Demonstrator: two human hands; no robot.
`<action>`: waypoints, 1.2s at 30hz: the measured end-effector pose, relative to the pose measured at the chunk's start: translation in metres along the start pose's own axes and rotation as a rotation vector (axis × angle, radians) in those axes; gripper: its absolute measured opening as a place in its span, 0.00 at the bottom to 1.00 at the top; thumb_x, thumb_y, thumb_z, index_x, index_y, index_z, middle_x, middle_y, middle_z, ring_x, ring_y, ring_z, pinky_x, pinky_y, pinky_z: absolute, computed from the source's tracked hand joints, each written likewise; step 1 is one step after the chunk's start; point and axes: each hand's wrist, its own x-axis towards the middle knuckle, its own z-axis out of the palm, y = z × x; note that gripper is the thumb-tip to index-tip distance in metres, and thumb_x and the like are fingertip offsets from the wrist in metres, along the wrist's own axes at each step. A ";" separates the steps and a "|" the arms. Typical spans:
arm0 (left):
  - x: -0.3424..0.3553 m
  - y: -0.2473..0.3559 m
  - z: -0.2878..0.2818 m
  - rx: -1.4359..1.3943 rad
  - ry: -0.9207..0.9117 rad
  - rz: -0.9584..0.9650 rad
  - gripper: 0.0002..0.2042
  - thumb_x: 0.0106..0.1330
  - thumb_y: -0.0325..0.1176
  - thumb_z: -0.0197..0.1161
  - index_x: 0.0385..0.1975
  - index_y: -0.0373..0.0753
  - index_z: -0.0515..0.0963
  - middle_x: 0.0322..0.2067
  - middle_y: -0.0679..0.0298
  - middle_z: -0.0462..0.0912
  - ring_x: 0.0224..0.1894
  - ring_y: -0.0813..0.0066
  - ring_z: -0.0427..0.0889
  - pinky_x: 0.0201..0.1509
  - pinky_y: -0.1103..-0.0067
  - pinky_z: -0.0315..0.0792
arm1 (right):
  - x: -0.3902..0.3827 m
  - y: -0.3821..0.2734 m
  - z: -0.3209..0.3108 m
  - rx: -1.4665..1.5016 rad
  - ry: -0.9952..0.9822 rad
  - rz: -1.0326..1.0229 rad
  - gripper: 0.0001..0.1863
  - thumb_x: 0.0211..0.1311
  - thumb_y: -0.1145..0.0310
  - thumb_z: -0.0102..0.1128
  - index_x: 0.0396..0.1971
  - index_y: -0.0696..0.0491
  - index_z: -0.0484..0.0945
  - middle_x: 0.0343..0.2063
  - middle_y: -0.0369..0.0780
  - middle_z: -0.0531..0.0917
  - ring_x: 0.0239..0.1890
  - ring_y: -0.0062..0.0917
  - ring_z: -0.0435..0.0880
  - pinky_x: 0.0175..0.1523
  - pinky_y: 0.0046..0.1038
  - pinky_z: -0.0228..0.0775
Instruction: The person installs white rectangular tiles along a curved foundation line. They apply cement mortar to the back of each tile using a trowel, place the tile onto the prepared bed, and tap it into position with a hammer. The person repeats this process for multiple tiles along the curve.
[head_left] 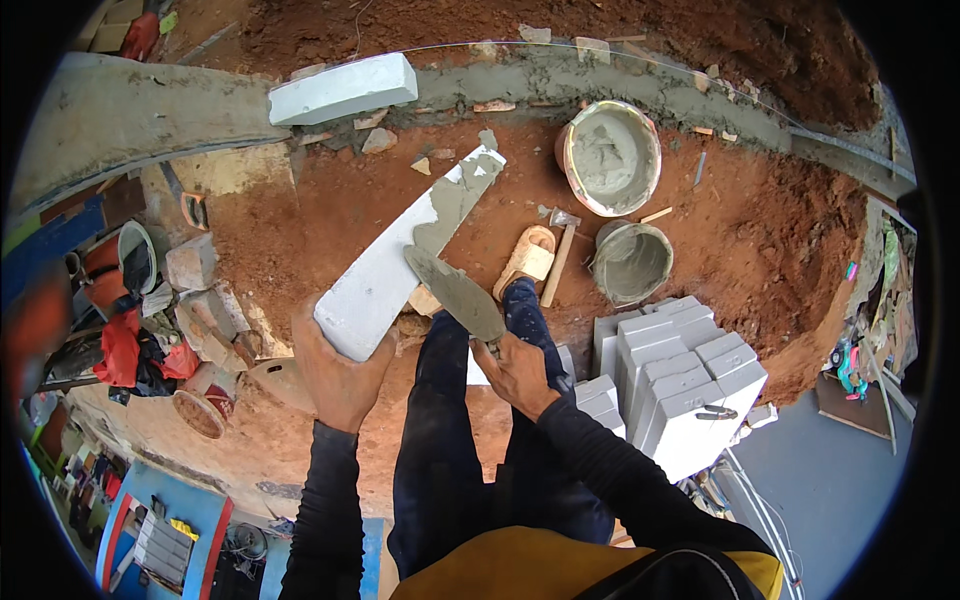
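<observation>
My left hand (338, 372) grips the near end of a long white block (385, 275), held up at a slant with its far end pointing away. Grey mortar covers the block's upper far part. My right hand (518, 372) holds a trowel (460, 293) by its handle; the mortar-smeared blade lies against the block's side near the middle. My legs in dark trousers stand below, one foot in a tan sandal (527, 258) on red earth.
A bucket of grey mortar (610, 155) and a smaller bucket (632, 262) stand ahead to the right, a hammer (558, 255) between them and my foot. A stack of white blocks (675, 375) sits at right. One white block (343, 88) lies on the mortared wall (150, 110) ahead. Rubble at left.
</observation>
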 end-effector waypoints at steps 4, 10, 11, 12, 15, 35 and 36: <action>0.016 0.006 -0.006 -0.021 -0.027 -0.062 0.42 0.50 0.37 0.83 0.65 0.30 0.69 0.56 0.47 0.75 0.61 0.48 0.77 0.66 0.59 0.71 | -0.021 -0.001 -0.020 0.124 -0.044 0.080 0.25 0.76 0.50 0.63 0.29 0.60 0.81 0.25 0.53 0.85 0.30 0.51 0.87 0.35 0.46 0.77; 0.027 0.020 0.000 -0.075 -0.017 -0.040 0.42 0.50 0.38 0.83 0.64 0.31 0.70 0.56 0.47 0.75 0.62 0.48 0.77 0.67 0.59 0.71 | 0.062 -0.047 0.028 0.056 0.123 -0.169 0.19 0.77 0.54 0.62 0.38 0.58 0.83 0.26 0.51 0.84 0.31 0.51 0.86 0.35 0.45 0.76; 0.028 0.021 0.001 -0.062 -0.013 -0.019 0.41 0.50 0.38 0.82 0.64 0.32 0.70 0.56 0.47 0.75 0.62 0.48 0.77 0.67 0.59 0.70 | 0.067 -0.048 0.036 -0.035 0.165 -0.280 0.17 0.77 0.55 0.62 0.40 0.57 0.83 0.26 0.50 0.84 0.31 0.51 0.87 0.34 0.44 0.76; 0.029 0.022 0.002 -0.052 -0.010 0.017 0.41 0.50 0.38 0.82 0.64 0.32 0.70 0.56 0.47 0.76 0.62 0.48 0.76 0.68 0.59 0.70 | 0.064 -0.044 0.040 0.024 0.133 -0.179 0.17 0.77 0.55 0.62 0.42 0.56 0.83 0.28 0.51 0.85 0.33 0.51 0.87 0.35 0.45 0.77; 0.028 0.015 -0.001 0.008 -0.025 0.026 0.41 0.50 0.36 0.82 0.64 0.33 0.70 0.57 0.48 0.75 0.62 0.48 0.76 0.68 0.59 0.69 | 0.014 -0.009 0.022 0.074 0.051 0.044 0.17 0.76 0.53 0.63 0.45 0.54 0.83 0.33 0.53 0.87 0.37 0.52 0.88 0.40 0.48 0.79; -0.091 -0.224 -0.041 0.152 -0.234 -0.083 0.51 0.53 0.39 0.85 0.74 0.41 0.56 0.68 0.51 0.64 0.72 0.51 0.66 0.76 0.56 0.62 | 0.371 0.273 0.023 -0.242 -0.126 0.459 0.40 0.77 0.41 0.43 0.51 0.69 0.85 0.52 0.67 0.84 0.61 0.60 0.83 0.70 0.47 0.71; -0.093 -0.227 -0.040 0.213 -0.263 -0.054 0.52 0.54 0.39 0.85 0.75 0.40 0.55 0.68 0.51 0.64 0.72 0.50 0.66 0.76 0.56 0.62 | 0.369 0.272 0.025 -0.195 -0.112 0.493 0.39 0.77 0.41 0.44 0.52 0.68 0.85 0.52 0.67 0.84 0.60 0.60 0.83 0.69 0.46 0.72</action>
